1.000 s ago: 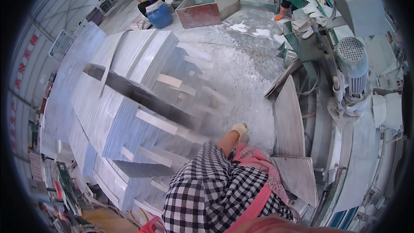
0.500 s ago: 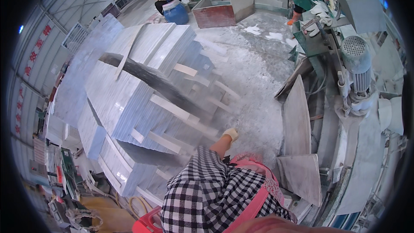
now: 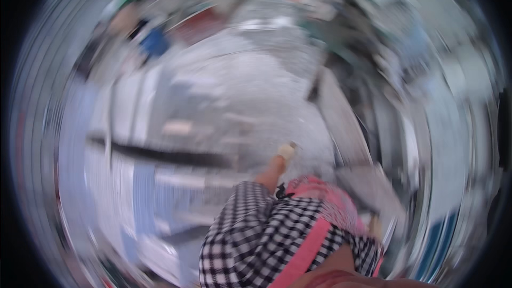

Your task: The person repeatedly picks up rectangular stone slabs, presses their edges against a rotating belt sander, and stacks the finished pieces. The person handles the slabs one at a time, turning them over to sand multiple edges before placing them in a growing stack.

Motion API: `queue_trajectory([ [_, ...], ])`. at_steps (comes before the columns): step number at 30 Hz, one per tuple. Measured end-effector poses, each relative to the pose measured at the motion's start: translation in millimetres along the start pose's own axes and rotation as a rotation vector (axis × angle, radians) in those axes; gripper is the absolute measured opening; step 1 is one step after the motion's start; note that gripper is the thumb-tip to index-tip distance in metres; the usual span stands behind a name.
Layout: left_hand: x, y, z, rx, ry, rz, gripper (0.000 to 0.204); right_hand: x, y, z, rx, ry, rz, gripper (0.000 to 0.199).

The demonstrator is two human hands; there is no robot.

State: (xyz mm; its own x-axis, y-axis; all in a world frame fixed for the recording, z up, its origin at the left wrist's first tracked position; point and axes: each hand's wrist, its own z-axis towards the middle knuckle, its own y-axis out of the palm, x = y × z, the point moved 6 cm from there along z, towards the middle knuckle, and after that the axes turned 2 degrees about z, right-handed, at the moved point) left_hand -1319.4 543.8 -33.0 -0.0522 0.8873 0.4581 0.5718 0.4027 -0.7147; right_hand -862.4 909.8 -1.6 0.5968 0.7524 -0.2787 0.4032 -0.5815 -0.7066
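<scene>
A pale glove covers my left hand [image 3: 286,152], held out in front of my body above the dusty floor [image 3: 266,90]. Motion smears its fingers, and no held thing can be made out. To its left stand blurred stacks of whitish slabs [image 3: 176,189] with a dark gap between them. A pale shape beside my right hip appears to be my gloved right hand [image 3: 376,228], mostly hidden by my body and sleeve. Near it is a grey slab [image 3: 370,186].
Along the right side, a long leaning panel [image 3: 341,112] borders the machinery. At the far left sits a blue barrel [image 3: 154,41], with a reddish panel [image 3: 197,25] to its right. The whole surroundings are blurred.
My view has swung, so the slab stacks and blue barrel lie further left and lower or turned. The pale shape at my right hip has come into sight. My left hand stays in front.
</scene>
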Motion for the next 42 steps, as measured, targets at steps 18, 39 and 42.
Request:
queue_trajectory([
  [18, 141, 98, 26, -0.766, 0.240, 0.018, 0.047, 17, 59, -195, 0.876, 1.049, 1.367, 0.032],
  [39, 135, -15, -113, -0.413, -0.061, -0.159, 0.046, 258, -361, -76, 0.925, 0.882, 0.340, 0.051],
  [42, 94, -14, -105, -0.485, -0.091, -0.115, 0.047, 281, -367, -67, 0.852, 0.957, 0.340, 0.049],
])
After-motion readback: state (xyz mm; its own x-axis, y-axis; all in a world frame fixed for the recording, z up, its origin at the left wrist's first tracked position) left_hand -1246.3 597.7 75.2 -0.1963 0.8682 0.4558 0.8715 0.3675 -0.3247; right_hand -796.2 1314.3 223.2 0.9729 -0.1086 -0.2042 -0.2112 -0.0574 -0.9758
